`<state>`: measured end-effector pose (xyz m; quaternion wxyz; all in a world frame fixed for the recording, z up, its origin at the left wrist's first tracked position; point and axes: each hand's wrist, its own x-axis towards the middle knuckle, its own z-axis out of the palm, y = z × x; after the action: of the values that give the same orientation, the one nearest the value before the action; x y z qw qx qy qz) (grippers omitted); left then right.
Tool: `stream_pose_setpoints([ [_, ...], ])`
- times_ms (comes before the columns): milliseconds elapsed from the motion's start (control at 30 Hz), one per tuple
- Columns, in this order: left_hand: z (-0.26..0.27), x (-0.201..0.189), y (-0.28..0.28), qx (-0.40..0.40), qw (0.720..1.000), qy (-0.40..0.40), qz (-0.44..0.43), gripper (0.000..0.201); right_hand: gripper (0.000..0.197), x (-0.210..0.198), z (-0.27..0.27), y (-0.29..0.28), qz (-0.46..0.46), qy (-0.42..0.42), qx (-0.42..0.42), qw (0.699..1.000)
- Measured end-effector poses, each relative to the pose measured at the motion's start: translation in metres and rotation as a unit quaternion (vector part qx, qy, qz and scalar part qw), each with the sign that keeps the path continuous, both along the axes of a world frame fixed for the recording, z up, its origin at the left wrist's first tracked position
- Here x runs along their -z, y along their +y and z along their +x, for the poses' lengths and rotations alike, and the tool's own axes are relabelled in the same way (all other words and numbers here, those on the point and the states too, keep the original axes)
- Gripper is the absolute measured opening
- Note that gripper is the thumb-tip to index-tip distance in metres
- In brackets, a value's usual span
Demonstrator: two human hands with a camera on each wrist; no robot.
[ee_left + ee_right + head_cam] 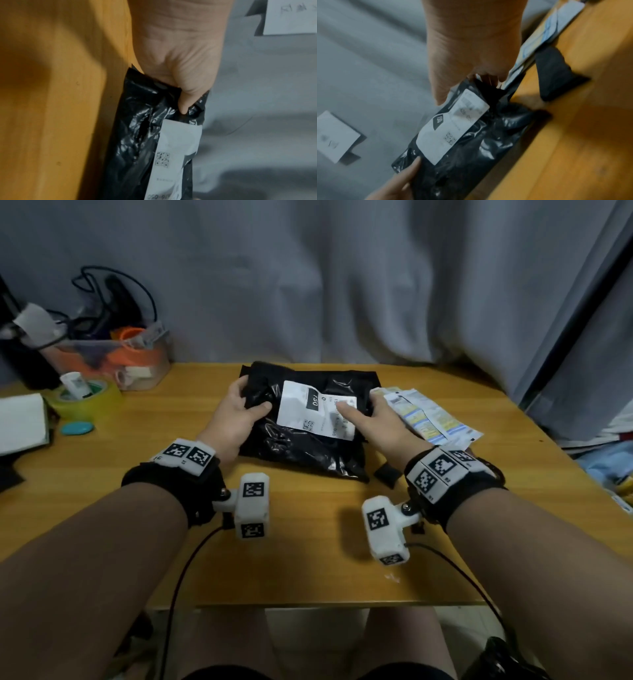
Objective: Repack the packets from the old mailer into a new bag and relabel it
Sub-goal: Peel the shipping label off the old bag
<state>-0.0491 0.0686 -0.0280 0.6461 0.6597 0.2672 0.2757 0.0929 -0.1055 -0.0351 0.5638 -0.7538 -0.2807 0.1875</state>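
A crinkled black mailer (301, 450) with a white shipping label (315, 412) lies in the middle of the wooden table (308, 542). My left hand (245, 405) grips its left edge, thumb on top (184, 106) and fingers curled behind. My right hand (366, 412) holds its right edge, thumb on the label and fingers curled at the side (488, 77). Several white, yellow and blue packets (431, 419) lie fanned out on the table just right of the mailer. A flat black bag (346, 374) shows behind and under the mailer.
A small black scrap (387, 474) lies by my right wrist. At the left stand a clear tub of clutter (113, 361), a yellow tape roll (85, 402), a teal object (77, 428) and a white pad (20, 422). A grey curtain (342, 285) hangs behind the table.
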Motion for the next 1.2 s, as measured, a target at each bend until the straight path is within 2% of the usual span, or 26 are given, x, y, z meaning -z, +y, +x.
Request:
stream_pose_setpoints([
  [100,-0.003,-0.005,0.002,-0.018,0.999,-0.014,-0.031,0.055,0.052,0.006,-0.001,0.01,0.059,0.037,0.048,0.996],
  [200,-0.006,-0.009,0.005,-0.015,1.0,0.018,-0.021,0.06,0.021,0.004,0.005,0.011,0.066,-0.014,0.09,0.994],
  [333,-0.009,-0.009,0.014,-0.017,0.987,0.113,0.114,0.082,0.017,-0.006,0.011,0.007,0.062,-0.133,0.074,0.986],
  [433,-0.006,-0.019,0.011,-0.011,0.966,0.147,0.213,0.095,0.008,-0.019,0.008,0.008,0.068,-0.153,0.01,0.986],
  [567,0.007,-0.049,0.001,0.074,0.936,0.181,0.292,0.104,0.008,-0.04,0.001,0.015,0.055,-0.197,-0.046,0.978],
  [600,0.009,-0.057,-0.002,0.101,0.93,0.198,0.294,0.103,0.013,-0.045,0.0,0.016,0.046,-0.205,-0.05,0.976],
  [633,0.011,-0.064,-0.004,0.122,0.925,0.211,0.292,0.093,0.02,-0.05,-0.001,0.016,0.039,-0.215,-0.052,0.974],
  [700,0.012,-0.073,-0.009,0.171,0.924,0.208,0.272,0.051,0.035,-0.059,-0.002,0.016,0.015,-0.25,-0.044,0.967],
  [733,0.012,-0.075,-0.01,0.202,0.926,0.191,0.256,0.035,0.037,-0.062,-0.003,0.015,0.0,-0.276,-0.034,0.961],
  [767,0.012,-0.076,-0.012,0.229,0.927,0.176,0.241,0.028,0.036,-0.065,-0.003,0.015,-0.014,-0.298,-0.023,0.954],
  [833,0.01,-0.074,-0.015,0.25,0.932,0.156,0.213,0.033,0.033,-0.07,-0.003,0.014,-0.04,-0.333,-0.001,0.942],
  [900,0.009,-0.068,-0.017,0.235,0.937,0.163,0.203,0.035,0.039,-0.074,-0.003,0.013,-0.068,-0.363,0.016,0.929],
  [1033,0.008,-0.053,-0.026,0.196,0.944,0.193,0.184,0.019,0.04,-0.073,-0.001,0.009,-0.153,-0.429,0.076,0.887],
  [1133,0.011,-0.033,-0.029,0.133,0.964,0.176,0.151,0.018,0.034,-0.065,0.0,0.004,-0.112,-0.49,0.127,0.855],
  [1200,0.014,-0.016,-0.031,0.082,0.976,0.17,0.112,0.03,0.031,-0.057,-0.004,0.005,-0.069,-0.52,0.083,0.847],
])
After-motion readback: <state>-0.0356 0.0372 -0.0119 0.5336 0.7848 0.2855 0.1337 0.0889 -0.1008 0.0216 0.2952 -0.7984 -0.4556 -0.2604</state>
